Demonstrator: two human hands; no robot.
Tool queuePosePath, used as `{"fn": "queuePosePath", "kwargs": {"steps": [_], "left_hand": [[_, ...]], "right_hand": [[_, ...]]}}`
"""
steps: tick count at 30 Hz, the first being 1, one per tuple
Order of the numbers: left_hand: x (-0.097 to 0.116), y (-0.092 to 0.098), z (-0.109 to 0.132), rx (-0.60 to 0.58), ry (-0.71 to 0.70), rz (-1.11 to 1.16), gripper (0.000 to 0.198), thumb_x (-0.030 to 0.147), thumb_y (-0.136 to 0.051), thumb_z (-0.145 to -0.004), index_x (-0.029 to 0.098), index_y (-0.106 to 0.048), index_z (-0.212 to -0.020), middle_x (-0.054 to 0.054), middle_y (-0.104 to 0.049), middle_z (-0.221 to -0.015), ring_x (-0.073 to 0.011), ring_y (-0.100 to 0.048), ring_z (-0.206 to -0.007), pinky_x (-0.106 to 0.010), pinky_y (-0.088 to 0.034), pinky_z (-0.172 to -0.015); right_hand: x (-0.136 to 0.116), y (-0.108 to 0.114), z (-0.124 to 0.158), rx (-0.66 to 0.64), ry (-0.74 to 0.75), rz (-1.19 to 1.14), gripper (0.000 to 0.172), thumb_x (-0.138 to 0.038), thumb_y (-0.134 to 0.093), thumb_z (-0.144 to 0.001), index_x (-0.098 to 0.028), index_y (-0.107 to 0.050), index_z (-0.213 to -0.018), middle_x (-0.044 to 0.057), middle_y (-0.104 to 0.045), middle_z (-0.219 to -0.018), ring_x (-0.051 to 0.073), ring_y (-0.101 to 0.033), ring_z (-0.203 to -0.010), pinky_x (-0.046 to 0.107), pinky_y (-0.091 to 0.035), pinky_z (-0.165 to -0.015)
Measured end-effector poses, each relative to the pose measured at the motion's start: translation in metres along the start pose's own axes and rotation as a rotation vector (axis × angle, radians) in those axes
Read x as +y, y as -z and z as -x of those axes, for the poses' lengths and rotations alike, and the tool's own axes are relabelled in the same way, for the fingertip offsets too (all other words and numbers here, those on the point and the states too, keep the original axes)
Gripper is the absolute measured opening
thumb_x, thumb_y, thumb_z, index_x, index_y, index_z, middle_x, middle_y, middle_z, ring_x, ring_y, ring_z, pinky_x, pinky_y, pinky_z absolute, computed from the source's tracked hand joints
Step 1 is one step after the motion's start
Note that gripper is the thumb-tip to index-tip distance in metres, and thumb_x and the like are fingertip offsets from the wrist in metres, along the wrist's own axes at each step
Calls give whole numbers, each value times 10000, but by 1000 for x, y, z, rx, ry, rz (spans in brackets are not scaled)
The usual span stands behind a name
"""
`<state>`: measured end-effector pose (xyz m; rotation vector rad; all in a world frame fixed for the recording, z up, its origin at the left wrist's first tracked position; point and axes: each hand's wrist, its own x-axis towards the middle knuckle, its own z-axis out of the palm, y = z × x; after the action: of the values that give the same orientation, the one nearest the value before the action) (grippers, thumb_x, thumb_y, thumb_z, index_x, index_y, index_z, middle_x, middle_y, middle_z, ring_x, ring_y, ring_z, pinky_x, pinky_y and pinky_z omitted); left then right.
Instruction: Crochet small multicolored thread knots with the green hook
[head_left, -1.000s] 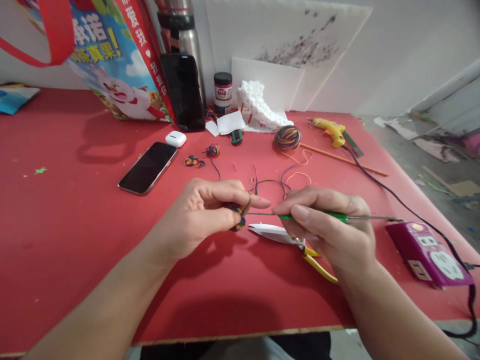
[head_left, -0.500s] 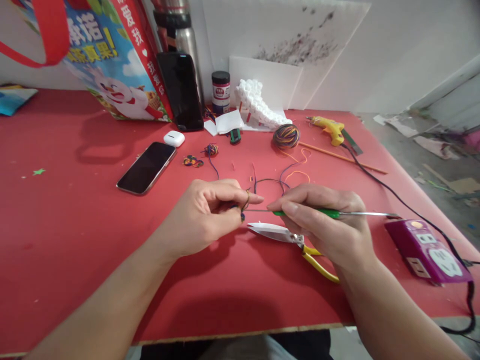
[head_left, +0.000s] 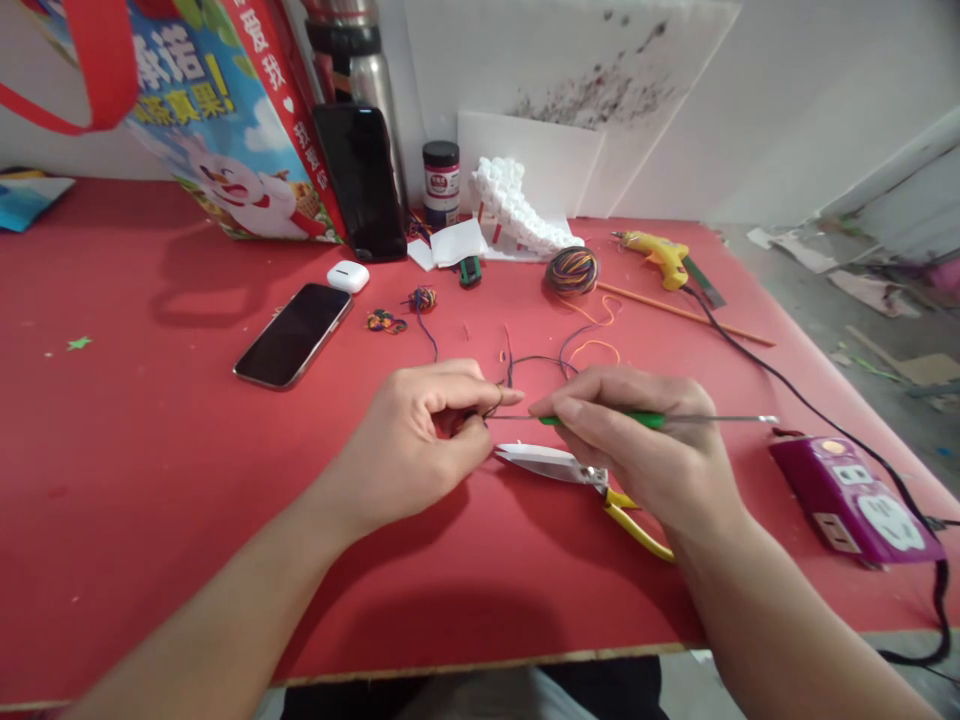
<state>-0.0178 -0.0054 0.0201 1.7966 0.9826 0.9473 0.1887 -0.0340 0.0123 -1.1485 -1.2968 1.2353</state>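
My right hand (head_left: pixel 645 440) grips a crochet hook (head_left: pixel 645 420) by its green handle, the thin metal shaft pointing left. Pinched in my left hand (head_left: pixel 427 430) is a small piece of dark multicoloured yarn, mostly hidden by the fingers. A strand of yarn (head_left: pixel 495 398) loops over the left index finger, and the hook's tip meets the work there. Beneath the hands, scissors (head_left: pixel 547 460) with yellow handles lie on the red table (head_left: pixel 450 610). Loose yarn trails behind the hands towards a multicoloured yarn ball (head_left: pixel 572 271).
A phone (head_left: pixel 294 336), a white earbud case (head_left: pixel 349 276) and a small yarn bundle (head_left: pixel 424 298) lie beyond my left hand. A yellow glue gun (head_left: pixel 652 255) and a wooden stick (head_left: pixel 690 316) are at the back right. A purple power block (head_left: pixel 855 500) with a cable sits right.
The hook has rolled and shifted slightly left and up in my right hand. My left fingers have closed a little further over the yarn piece.
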Motion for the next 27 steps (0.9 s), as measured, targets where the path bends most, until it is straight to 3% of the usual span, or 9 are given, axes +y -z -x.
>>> {"fn": "queuePosePath", "kwargs": {"steps": [5, 10, 14, 17, 20, 24, 27], "left_hand": [[-6, -1, 0, 110, 63, 70, 295, 88, -654, -770, 182, -891, -919, -2, -630, -710, -117, -548, -632, -252, -453, -575], [-17, 2, -1, 102, 243, 371, 324, 109, -679, -764, 239, -907, -954, 2, -621, -723, -121, -572, -661, -258, -505, -624], [-18, 2, -2, 67, 224, 433, 330, 100, -679, -768, 241, -908, -959, -3, -638, -729, -117, -578, -658, -261, -511, -632], [-13, 3, -3, 32, 121, 358, 323, 76, -684, -757, 216, -904, -947, 4, -632, -689, -119, -582, -641, -262, -513, -627], [-8, 4, -3, 5, 7, 247, 297, 44, -657, -773, 198, -885, -884, 8, -620, -679, -118, -590, -638, -254, -522, -636], [-5, 3, -2, -10, -123, 106, 259, 42, -604, -836, 180, -814, -773, -3, -621, -705, -116, -602, -642, -247, -527, -643], [-5, 1, 0, 25, -205, -47, 266, 32, -588, -852, 173, -811, -821, -10, -635, -718, -121, -603, -652, -243, -516, -635]], "right_hand": [[2, -5, 8, 48, 329, 304, 145, -186, -715, -917, -217, -829, -833, -8, -665, -595, 110, -520, -496, 258, -385, -469], [2, -6, 13, 80, 380, 389, 164, -201, -696, -949, -229, -837, -872, 20, -738, -660, 122, -538, -502, 271, -403, -469], [0, -7, 11, 84, 274, 234, 135, -204, -731, -919, -214, -834, -833, 3, -673, -597, 116, -515, -500, 267, -390, -472], [-3, -7, 7, 99, 62, 20, 141, -233, -749, -891, -201, -819, -773, -17, -568, -544, 112, -478, -504, 255, -345, -458], [-2, -4, 1, 51, -99, -160, 151, -258, -736, -883, -193, -820, -775, -54, -432, -492, 88, -359, -452, 239, -269, -429], [1, -1, -4, -3, -161, -273, 144, -271, -746, -863, -181, -823, -781, -77, -350, -469, 69, -262, -425, 223, -191, -405], [1, -3, -1, 38, -118, -178, 154, -269, -741, -880, -181, -828, -789, -54, -422, -487, 85, -340, -443, 235, -254, -418]]}}
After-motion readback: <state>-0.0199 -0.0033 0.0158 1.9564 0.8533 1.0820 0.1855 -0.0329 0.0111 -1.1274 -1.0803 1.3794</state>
